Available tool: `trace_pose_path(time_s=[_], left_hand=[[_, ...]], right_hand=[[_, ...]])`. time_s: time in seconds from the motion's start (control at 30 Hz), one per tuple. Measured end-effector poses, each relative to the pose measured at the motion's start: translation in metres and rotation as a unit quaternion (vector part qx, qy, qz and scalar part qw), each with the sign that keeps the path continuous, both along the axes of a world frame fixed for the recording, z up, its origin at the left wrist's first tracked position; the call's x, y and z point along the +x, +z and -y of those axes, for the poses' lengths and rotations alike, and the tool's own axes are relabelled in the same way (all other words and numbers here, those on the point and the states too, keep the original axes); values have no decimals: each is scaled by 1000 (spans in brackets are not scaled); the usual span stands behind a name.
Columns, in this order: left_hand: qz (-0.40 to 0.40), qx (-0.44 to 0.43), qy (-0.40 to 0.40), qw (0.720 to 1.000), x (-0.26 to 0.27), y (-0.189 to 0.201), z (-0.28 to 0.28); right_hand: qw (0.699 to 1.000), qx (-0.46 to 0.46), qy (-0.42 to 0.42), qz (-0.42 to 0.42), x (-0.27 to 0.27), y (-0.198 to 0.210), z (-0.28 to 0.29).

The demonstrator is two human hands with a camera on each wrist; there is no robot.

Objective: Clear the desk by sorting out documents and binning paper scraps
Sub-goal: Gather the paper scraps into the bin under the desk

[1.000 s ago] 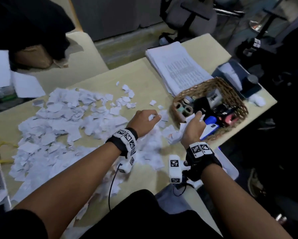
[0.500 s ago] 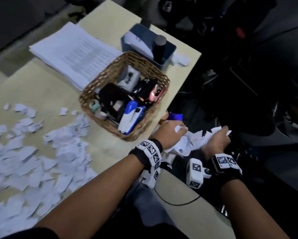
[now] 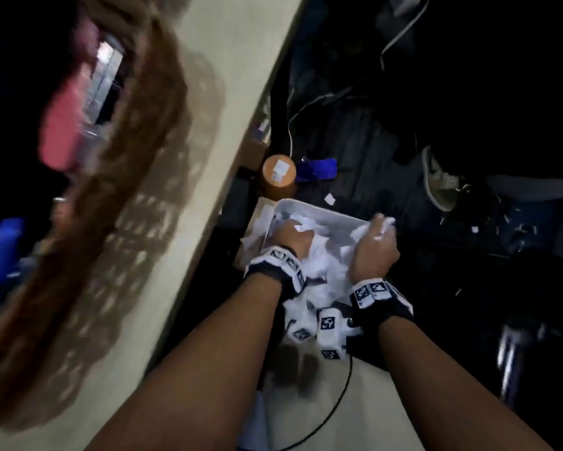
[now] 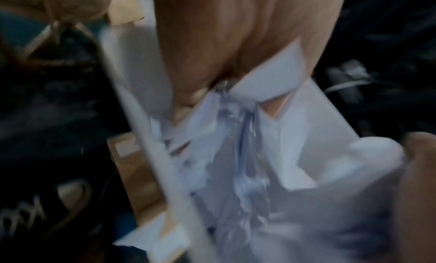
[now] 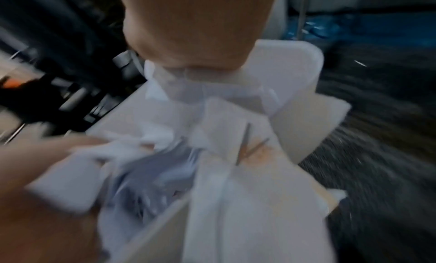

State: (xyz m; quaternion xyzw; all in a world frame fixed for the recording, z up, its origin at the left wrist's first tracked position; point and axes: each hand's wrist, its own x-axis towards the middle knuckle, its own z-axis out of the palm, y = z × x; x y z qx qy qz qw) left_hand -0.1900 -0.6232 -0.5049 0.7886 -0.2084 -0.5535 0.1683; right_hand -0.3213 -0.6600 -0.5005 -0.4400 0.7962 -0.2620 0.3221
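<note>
Holding both hands over the bin, you are carrying scraps between left hand and right hand, fingers curled round the paper. The bin is sitting directly below, on the floor beside the worktop.

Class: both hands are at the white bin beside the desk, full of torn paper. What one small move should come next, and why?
Probably open both hands and let go. The left hand and right hand each grip paper scraps, and both are over the white bin, which already holds scraps. A few bits lie on the dark floor, so releasing low inside the rim seems wise.
</note>
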Motion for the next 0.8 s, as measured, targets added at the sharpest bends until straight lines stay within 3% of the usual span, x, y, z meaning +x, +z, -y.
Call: trace_pose_path(time_s=[0.1, 0.2, 0.3, 0.4, 0.43, 0.5, 0.63, 0.8], left_hand=[[-13, 37, -66, 997, 7, -31, 16], [2, 54, -83, 995, 16, -42, 23], [36, 83, -215, 972, 8, -70, 10], [27, 106, -232, 967, 1, -84, 8], [33, 89, -250, 964, -2, -86, 10], [22, 89, -228, 969, -5, -82, 17], [55, 74, -188, 978, -7, -46, 3], [32, 26, -157, 987, -1, 68, -18]], right_hand=[[959, -8, 278, -56, 3, -41, -8], [866, 104, 469, -140, -5, -84, -11], [749, 261, 571, -210, -14, -109, -15], [635, 313, 646, -286, -10, -122, -16], [620, 323, 649, -300, -9, -125, -17], [639, 337, 621, -305, -4, -121, -14], [766, 314, 526, -196, 9, -68, -1], [849, 244, 465, -50, 5, 39, -2]])
